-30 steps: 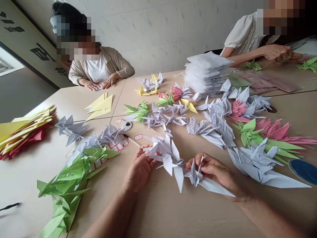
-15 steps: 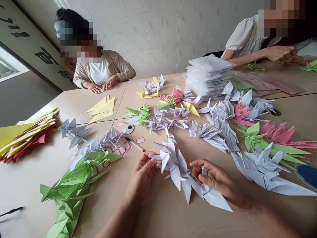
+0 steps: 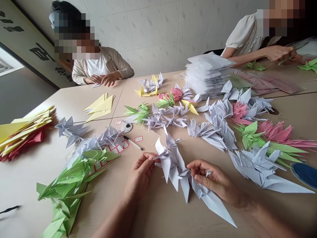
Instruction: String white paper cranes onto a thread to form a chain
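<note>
"What are the hands doing?"
"The left hand [image 3: 140, 175] pinches a string of white origami cranes [image 3: 172, 163]; the right hand [image 3: 213, 177] pinches its lower part."
"What crowds that string?"
"Green origami cranes [image 3: 66, 185] lie left of it, more white origami cranes [image 3: 260, 168] right, and a pen [image 3: 132, 142] just beyond."
"Any open room?"
"Bare worktop [image 3: 158, 218] lies directly below it, running to the near edge."

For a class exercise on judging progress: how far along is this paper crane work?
Done: strings of white cranes, green cranes and pink cranes look finished. In hand: the left hand and right hand hold another white crane string. Apparently still to fold: a tall stack of white paper and a pile of yellow and red paper.
</note>
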Motion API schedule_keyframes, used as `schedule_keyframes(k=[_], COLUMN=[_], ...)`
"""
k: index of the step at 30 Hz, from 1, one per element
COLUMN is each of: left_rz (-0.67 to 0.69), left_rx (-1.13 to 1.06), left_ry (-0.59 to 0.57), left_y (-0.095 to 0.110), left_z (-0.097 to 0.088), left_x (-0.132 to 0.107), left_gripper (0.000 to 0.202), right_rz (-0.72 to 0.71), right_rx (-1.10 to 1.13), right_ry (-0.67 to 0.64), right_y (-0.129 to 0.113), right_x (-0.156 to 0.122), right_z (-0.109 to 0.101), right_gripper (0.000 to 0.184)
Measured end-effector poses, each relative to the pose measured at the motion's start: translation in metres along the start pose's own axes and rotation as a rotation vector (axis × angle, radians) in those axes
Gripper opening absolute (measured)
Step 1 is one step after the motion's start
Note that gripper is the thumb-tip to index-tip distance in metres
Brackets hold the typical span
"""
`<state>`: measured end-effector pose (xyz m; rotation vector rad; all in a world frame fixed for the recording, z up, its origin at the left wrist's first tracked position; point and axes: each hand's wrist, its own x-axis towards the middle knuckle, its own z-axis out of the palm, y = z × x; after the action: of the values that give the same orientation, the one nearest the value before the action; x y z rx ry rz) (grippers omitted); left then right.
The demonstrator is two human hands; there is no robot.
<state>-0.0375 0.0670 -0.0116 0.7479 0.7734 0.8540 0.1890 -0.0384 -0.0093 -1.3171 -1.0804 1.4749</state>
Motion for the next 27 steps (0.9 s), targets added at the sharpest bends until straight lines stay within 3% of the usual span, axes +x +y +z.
schedule_keyframes(k=[5, 12, 27], left_rz=[0.005, 0.016, 0.056], left_rx=[0.009, 0.031, 0.113], left_ry=[0.02, 0.021, 0.006], left_y=[-0.001, -0.001, -0.005], left_z=[0.001, 0.004, 0.004], left_x=[0.001, 0.002, -0.002], left_gripper=[0.011, 0.015, 0.027], right_rz=[0.012, -0.043, -0.098], right_rx=[-0.015, -0.203, -0.287], right_ry=[0.005, 0.05, 0.042], right_y=[0.003, 0.001, 0.002], right_x=[0.001, -0.003, -0.005], right_z=[0.002, 0.006, 0.012], right_gripper=[0.033, 0.026, 0.033])
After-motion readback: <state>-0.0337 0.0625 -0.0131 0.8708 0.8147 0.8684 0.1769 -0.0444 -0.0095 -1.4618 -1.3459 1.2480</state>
